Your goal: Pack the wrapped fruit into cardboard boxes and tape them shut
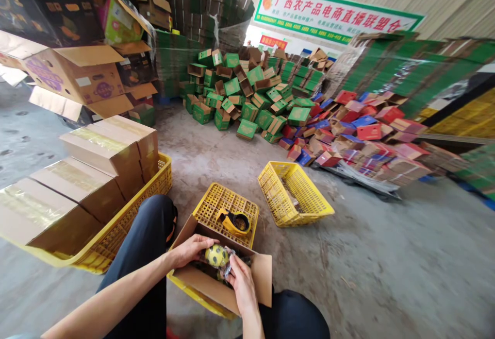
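Over an open cardboard box [209,283] between my knees I hold a round yellow thing with dark spots [217,256], partly in crinkled clear wrap. My left hand [194,250] grips its left side, fingers closed. On the right, my right hand [240,277] pinches the bunched wrap. Inside the box lie darker contents that I cannot make out. Just beyond the box, a yellow and black tape dispenser [235,222] rests on an upturned yellow crate [209,201].
Taped cartons [73,176] fill a long yellow crate [124,228] at left. Another yellow crate [273,195] stands on the floor ahead. Behind are piles of green boxes [247,129] and red and blue boxes [367,132]. Stacked open cartons [81,76] rise at far left.
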### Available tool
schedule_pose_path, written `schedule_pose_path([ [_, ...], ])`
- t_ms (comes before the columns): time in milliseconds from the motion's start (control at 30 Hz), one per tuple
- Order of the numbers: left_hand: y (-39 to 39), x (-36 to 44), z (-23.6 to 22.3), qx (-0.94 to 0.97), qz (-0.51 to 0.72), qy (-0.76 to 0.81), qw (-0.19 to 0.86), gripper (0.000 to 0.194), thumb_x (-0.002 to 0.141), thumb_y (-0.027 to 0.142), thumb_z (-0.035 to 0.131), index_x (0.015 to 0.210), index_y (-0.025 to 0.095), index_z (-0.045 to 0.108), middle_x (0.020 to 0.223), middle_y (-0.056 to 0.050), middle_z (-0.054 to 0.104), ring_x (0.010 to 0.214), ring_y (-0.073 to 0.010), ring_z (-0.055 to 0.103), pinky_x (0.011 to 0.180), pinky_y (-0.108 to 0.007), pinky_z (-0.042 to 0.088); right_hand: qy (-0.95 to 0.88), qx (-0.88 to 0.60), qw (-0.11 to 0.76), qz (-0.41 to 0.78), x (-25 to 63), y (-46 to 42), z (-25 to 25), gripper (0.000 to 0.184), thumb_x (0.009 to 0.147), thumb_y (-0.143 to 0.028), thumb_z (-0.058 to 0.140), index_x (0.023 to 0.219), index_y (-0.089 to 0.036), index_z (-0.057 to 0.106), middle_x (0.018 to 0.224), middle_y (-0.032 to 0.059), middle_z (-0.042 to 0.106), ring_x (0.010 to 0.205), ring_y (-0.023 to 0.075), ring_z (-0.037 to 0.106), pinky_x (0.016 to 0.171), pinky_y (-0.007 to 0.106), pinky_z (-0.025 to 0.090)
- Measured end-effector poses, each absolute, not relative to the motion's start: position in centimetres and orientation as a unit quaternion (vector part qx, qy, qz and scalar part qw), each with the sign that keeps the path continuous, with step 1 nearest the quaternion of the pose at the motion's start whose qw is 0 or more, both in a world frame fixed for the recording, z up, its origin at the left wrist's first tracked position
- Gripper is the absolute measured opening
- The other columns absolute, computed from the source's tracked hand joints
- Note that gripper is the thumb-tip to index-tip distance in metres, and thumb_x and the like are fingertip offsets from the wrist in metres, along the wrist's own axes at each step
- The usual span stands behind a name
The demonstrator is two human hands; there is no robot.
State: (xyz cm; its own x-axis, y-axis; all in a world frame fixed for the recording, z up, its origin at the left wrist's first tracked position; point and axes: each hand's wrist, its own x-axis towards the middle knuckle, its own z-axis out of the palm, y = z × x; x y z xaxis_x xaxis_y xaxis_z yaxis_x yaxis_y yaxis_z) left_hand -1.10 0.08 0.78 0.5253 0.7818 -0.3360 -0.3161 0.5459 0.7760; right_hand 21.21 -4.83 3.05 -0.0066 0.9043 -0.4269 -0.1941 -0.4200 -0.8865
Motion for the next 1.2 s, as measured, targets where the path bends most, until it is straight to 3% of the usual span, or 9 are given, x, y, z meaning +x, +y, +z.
schedule_pose_path([
  [167,-0.1,-1.3,0.9,0.36,0.336,0.357,0.794,0.072,0.079,0.067,0.081,0.128,0.015,0.075,0.108,-0.013,0.08,0.1,-0.0279,0.074,0.091,-0.038,0.055,-0.333,-0.558,0.429,0.627,21.2,-4.9,3.3,0.064,0.074,-0.066,0.084,0.125,-0.027,0.078,0.137,0.0098,0.072,0.13,0.036,0.065,0.101,0.049,0.059],
  [300,-0.3,-1.5,1.1,0.4,0.319,0.364,0.778,0.071,0.081,0.067,0.079,0.131,0.018,0.075,0.109,-0.01,0.08,0.101,-0.0269,0.073,0.093,-0.037,0.053,-0.347,-0.536,0.407,0.653,21.2,-5.0,3.7,0.062,0.079,-0.063,0.083,0.13,-0.028,0.075,0.145,0.0094,0.068,0.131,0.0338,0.065,0.104,0.047,0.056],
  [600,-0.2,-0.9,0.9,0.361,0.334,0.345,0.8,0.069,0.083,0.064,0.079,0.132,0.016,0.074,0.115,-0.013,0.078,0.1,-0.0253,0.073,0.092,-0.035,0.053,-0.304,-0.529,0.451,0.651,20.9,-4.8,4.0,0.06,0.077,-0.063,0.084,0.121,-0.023,0.08,0.13,0.0123,0.076,0.121,0.0348,0.071,0.093,0.044,0.061],
  [767,-0.1,-0.8,0.6,0.356,0.33,0.348,0.802,0.071,0.084,0.066,0.077,0.132,0.014,0.073,0.109,-0.013,0.078,0.09,-0.0211,0.071,0.082,-0.03,0.054,-0.295,-0.539,0.449,0.648,21.0,-4.7,3.6,0.062,0.076,-0.063,0.086,0.121,-0.022,0.08,0.13,0.0124,0.076,0.122,0.0349,0.07,0.092,0.041,0.062],
  [900,0.0,-1.1,1.1,0.341,0.325,0.36,0.805,0.073,0.085,0.066,0.076,0.14,0.019,0.068,0.108,-0.011,0.075,0.087,-0.0189,0.068,0.074,-0.027,0.056,-0.292,-0.548,0.452,0.64,21.1,-4.6,3.6,0.063,0.075,-0.065,0.085,0.121,-0.023,0.08,0.127,0.0117,0.077,0.121,0.0355,0.07,0.088,0.041,0.063],
  [1000,-0.1,-1.4,1.7,0.335,0.336,0.332,0.816,0.072,0.082,0.054,0.085,0.144,0.023,0.064,0.119,-0.01,0.071,0.096,-0.0188,0.068,0.076,-0.026,0.058,-0.277,-0.555,0.463,0.633,21.2,-4.4,3.7,0.067,0.069,-0.068,0.087,0.119,-0.023,0.08,0.119,0.0127,0.08,0.116,0.0373,0.073,0.083,0.042,0.064],
  [1100,-0.2,-1.7,1.9,0.336,0.332,0.309,0.826,0.066,0.078,0.045,0.091,0.135,0.02,0.069,0.117,-0.01,0.07,0.092,-0.0164,0.068,0.076,-0.024,0.058,-0.286,-0.569,0.453,0.624,21.3,-4.3,3.6,0.069,0.069,-0.07,0.086,0.117,-0.022,0.08,0.117,0.0129,0.08,0.113,0.0374,0.074,0.082,0.042,0.065],
  [1200,-0.1,-1.8,1.7,0.339,0.321,0.312,0.827,0.056,0.081,0.047,0.089,0.124,0.016,0.072,0.104,-0.008,0.07,0.082,-0.0134,0.066,0.071,-0.023,0.058,-0.321,-0.58,0.428,0.615,21.4,-4.4,3.1,0.068,0.073,-0.07,0.084,0.121,-0.023,0.078,0.128,0.0125,0.077,0.118,0.0372,0.072,0.086,0.042,0.064],
])
